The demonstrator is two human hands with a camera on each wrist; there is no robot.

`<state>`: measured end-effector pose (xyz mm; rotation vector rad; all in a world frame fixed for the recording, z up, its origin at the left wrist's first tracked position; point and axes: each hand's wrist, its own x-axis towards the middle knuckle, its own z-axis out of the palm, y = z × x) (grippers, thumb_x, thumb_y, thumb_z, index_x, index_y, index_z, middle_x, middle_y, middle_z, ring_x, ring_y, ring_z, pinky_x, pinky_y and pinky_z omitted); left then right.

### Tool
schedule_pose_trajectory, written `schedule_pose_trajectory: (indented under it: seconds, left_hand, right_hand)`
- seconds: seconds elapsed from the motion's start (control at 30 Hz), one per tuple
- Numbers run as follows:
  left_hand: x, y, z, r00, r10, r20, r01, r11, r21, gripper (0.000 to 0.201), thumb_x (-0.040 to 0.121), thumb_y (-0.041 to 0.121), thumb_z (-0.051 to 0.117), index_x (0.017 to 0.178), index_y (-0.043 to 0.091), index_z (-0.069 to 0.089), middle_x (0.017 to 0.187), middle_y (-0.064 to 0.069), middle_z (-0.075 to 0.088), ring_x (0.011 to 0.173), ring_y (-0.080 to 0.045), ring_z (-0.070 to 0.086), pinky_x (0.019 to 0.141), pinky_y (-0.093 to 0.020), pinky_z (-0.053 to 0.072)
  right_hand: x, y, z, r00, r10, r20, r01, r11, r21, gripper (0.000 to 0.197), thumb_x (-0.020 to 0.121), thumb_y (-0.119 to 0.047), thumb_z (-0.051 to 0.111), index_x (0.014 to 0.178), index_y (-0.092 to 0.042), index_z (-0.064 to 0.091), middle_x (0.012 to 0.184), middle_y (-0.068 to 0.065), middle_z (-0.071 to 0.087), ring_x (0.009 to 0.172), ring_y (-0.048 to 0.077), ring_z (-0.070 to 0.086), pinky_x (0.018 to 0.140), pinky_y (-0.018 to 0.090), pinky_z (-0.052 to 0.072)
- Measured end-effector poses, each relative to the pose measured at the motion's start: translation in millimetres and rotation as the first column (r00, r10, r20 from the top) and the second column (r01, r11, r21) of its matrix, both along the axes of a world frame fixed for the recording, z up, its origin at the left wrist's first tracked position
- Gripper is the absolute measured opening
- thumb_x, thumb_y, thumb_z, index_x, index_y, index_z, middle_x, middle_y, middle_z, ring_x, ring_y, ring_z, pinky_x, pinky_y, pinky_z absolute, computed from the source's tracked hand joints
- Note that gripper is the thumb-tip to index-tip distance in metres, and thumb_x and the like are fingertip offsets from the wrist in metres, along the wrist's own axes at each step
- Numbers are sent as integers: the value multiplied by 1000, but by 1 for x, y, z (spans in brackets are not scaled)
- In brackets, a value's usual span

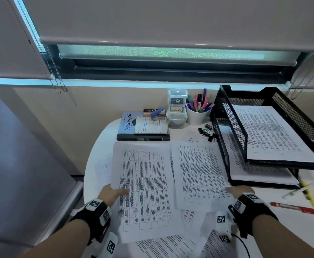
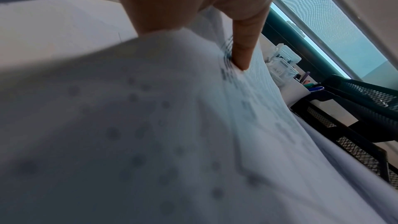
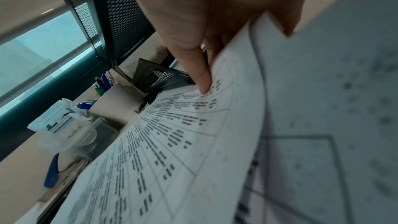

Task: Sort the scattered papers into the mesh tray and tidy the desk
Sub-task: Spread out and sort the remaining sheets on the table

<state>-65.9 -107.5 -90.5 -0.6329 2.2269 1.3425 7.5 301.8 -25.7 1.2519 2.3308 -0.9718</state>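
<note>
Pinching one printed sheet [image 1: 145, 185] by its left edge with the left hand [image 1: 113, 194] and another sheet [image 1: 200, 174] by its right edge with the right hand [image 1: 242, 192], mesh tray [image 1: 232, 127] at two o'clock holding papers.

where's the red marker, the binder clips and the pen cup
red marker [image 1: 293, 207], head view, middle of its barrel
binder clips [image 1: 207, 132], head view, middle of the pile
pen cup [image 1: 197, 116], head view, its white front wall

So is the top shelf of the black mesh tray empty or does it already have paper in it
Not empty. The top shelf of the mesh tray already holds a printed sheet lying flat; the head view shows its text tables.
</note>
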Motion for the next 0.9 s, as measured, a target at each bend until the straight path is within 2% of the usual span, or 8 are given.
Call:
schedule_pose_trajectory:
  seconds: [0.1, 0.23, 0.3, 0.47, 0.57, 0.7, 0.8, 0.9]
  left_hand:
    - [12, 16, 43, 1000, -26, -14, 26, 1000, 17, 124, 44, 55, 83, 141, -3, 31, 142, -21, 42, 129, -36, 43, 110, -46, 33]
    - [15, 22, 43, 1000, -9, -7, 9, 1000, 8, 99, 74, 30, 77, 144, -6, 18, 150, -23, 28, 137, -35, 32, 111, -43, 27]
    - [16, 23, 41, 1000, 1, -12, -1, 1000, 20, 97, 76, 28, 76, 145, -6, 16, 151, -23, 25, 138, -35, 30, 112, -42, 26]
    - [12, 23, 44, 999, 18, -32, -16, 999, 41, 112, 59, 42, 84, 141, -8, 27, 144, -25, 37, 131, -37, 40, 111, -44, 31]
    - [6, 18, 31, 999, -16, -42, 17, 999, 39, 140, 27, 64, 81, 140, -3, 33, 141, -21, 44, 127, -36, 45, 109, -49, 34]
    - [4, 15, 30, 1000, 4, -22, -3, 999, 40, 134, 34, 61, 84, 141, -2, 32, 142, -21, 43, 128, -37, 44, 110, -49, 32]
    - [-3, 7, 5, 999, 28, -33, -27, 999, 37, 150, 13, 70, 80, 139, 1, 36, 140, -19, 47, 124, -36, 48, 108, -51, 35]
    - [0, 10, 23, 999, 42, -29, -41, 998, 38, 128, 34, 55, 84, 139, -1, 36, 139, -20, 46, 125, -37, 47, 107, -51, 35]
  right_hand:
    - [-2, -1, 2, 1000, -29, 3, 30, 999, -30, 42, 86, -18, 66, 117, 8, 58, 87, 13, 63, 65, 23, 54, 59, 30, 43]
    - [-5, 4, 4, 999, -30, 31, 32, 998, -59, 39, 86, -18, 66, 113, 9, 60, 65, 2, 53, 53, 16, 46, 47, 22, 34]
    - [-7, 9, 3, 998, -31, 61, 38, 992, -121, 43, 84, -19, 68, 118, 6, 59, 83, 9, 61, 61, 19, 53, 52, 23, 38]
    - [-17, 13, -5, 992, -33, 122, 46, 994, -104, 73, 76, -34, 75, 134, -1, 48, 134, 18, 53, 112, 30, 57, 99, 37, 46]
    - [-20, 12, -10, 978, 69, 196, -61, 997, -47, 74, 80, -44, 69, 137, -3, 44, 140, 15, 48, 123, 29, 51, 99, 35, 46]
    - [-21, 4, -8, 964, 132, 233, -121, 991, -61, 65, 80, -41, 70, 130, -5, 50, 133, 10, 55, 118, 23, 55, 66, 19, 46]
    - [-22, 9, -18, 976, 113, 184, -94, 989, -110, 81, 68, -32, 82, 133, 0, 47, 129, 16, 56, 112, 29, 57, 88, 28, 49]
    - [-18, 5, -15, 993, 78, 89, -71, 994, -85, 77, 71, -29, 79, 132, 4, 45, 128, 20, 56, 105, 29, 58, 88, 31, 48]
